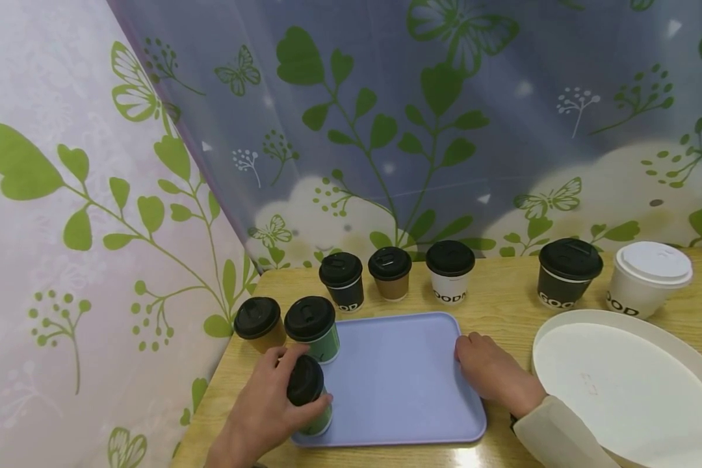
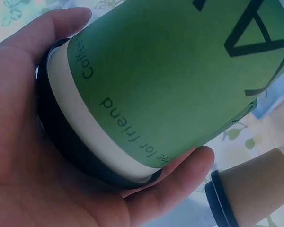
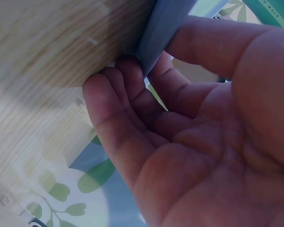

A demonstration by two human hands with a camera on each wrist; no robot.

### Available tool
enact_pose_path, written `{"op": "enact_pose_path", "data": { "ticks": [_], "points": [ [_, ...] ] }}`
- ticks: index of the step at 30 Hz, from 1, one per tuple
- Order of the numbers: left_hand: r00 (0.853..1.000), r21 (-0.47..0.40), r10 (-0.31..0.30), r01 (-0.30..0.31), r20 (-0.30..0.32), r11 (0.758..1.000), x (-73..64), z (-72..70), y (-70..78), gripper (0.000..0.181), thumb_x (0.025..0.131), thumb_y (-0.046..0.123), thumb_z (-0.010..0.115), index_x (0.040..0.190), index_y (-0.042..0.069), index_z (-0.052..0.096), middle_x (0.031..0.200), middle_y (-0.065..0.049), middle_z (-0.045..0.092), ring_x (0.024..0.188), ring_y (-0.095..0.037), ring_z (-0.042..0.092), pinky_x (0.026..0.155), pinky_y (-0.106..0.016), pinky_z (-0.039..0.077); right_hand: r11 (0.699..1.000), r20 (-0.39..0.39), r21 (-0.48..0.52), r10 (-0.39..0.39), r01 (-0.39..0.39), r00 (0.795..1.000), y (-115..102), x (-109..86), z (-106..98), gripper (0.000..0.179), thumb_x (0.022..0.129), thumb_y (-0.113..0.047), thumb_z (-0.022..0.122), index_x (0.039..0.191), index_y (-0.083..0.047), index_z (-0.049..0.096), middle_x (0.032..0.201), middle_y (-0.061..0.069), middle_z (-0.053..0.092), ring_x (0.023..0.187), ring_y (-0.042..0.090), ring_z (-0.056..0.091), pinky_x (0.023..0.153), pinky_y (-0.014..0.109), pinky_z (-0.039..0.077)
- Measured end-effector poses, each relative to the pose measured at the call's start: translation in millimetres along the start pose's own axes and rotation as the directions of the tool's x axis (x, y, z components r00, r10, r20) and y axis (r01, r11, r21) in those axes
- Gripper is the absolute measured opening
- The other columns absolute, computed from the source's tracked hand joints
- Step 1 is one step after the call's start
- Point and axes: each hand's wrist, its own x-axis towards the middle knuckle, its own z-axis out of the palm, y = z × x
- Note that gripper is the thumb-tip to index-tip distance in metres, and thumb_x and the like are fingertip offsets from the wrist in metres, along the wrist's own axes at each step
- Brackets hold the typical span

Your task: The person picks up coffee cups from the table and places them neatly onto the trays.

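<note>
My left hand (image 1: pixel 263 404) grips a green paper cup (image 2: pixel 180 80) with a black lid, fingers and thumb around it near the lid. That cup is upright at the front left of a lilac tray (image 1: pixel 399 380). Behind it, a second green cup (image 1: pixel 324 346) with a black lid stands at the tray's back left corner. On the opposite side, my right hand (image 1: pixel 494 370) holds the tray's right edge. In the right wrist view, the thumb lies on one side of the tray rim (image 3: pixel 162 35) and curled fingertips on the other.
A brown cup (image 1: pixel 269 339) stands left of the tray. Along the back are a black cup (image 1: pixel 349 296), a small brown cup (image 1: pixel 393 288) and a white cup (image 1: pixel 449 284). Farther right are another black cup (image 1: pixel 561 286), a white-lidded cup (image 1: pixel 640 286) and a round white tray (image 1: pixel 637 383).
</note>
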Motion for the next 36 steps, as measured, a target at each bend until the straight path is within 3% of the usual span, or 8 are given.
{"op": "enact_pose_path", "data": {
  "ticks": [15,20,25,31,36],
  "points": [
    [0.999,0.015,0.033,-0.033,-0.010,0.999,-2.9,-0.3,3.0,0.080,0.075,0.058,0.087,0.139,0.020,0.060,0.132,-0.013,0.054,0.111,-0.026,0.057,0.088,-0.048,0.055,1.000,0.011,-0.007,0.003,-0.003,1.000,-0.1,0.5,-0.5,0.010,0.102,0.000,0.052,0.103,0.000,0.062,0.093,0.012,0.055,0.089,0.029,0.056,0.082,0.049,0.051],
    [0.999,0.009,0.050,-0.050,-0.018,0.999,-4.8,-6.5,4.7,0.087,0.074,0.068,0.084,0.141,0.019,0.058,0.134,-0.013,0.054,0.115,-0.027,0.058,0.093,-0.050,0.053,1.000,0.013,-0.005,0.006,-0.006,1.000,0.2,0.7,-0.6,0.010,0.102,0.000,0.052,0.103,0.000,0.062,0.093,0.012,0.055,0.090,0.029,0.055,0.083,0.049,0.051],
    [0.996,0.014,0.068,-0.067,-0.052,0.998,-5.0,-17.7,4.9,0.095,0.077,0.076,0.075,0.147,0.015,0.054,0.139,-0.014,0.051,0.122,-0.033,0.057,0.100,-0.054,0.050,1.000,0.011,0.000,0.005,-0.005,1.000,0.5,1.5,0.1,0.011,0.102,0.000,0.050,0.103,0.000,0.062,0.095,0.013,0.056,0.090,0.030,0.056,0.083,0.050,0.051],
    [0.994,0.024,0.065,-0.063,-0.091,0.998,1.3,-27.7,-0.4,0.092,0.086,0.073,0.068,0.152,0.012,0.049,0.148,-0.017,0.045,0.130,-0.038,0.054,0.104,-0.058,0.046,1.000,0.004,0.009,-0.003,0.003,1.000,1.0,1.5,1.1,0.010,0.102,0.000,0.051,0.102,0.000,0.061,0.094,0.013,0.056,0.090,0.030,0.057,0.082,0.050,0.052],
    [0.981,0.074,0.120,-0.110,-0.155,0.991,9.3,-31.6,-6.1,0.088,0.090,0.069,0.066,0.150,0.007,0.050,0.147,-0.021,0.046,0.129,-0.042,0.053,0.103,-0.060,0.045,1.000,0.000,0.004,-0.005,0.005,1.000,1.0,1.1,0.7,0.010,0.102,0.000,0.051,0.101,-0.001,0.061,0.094,0.013,0.056,0.090,0.030,0.057,0.082,0.050,0.052]
  ]
}}
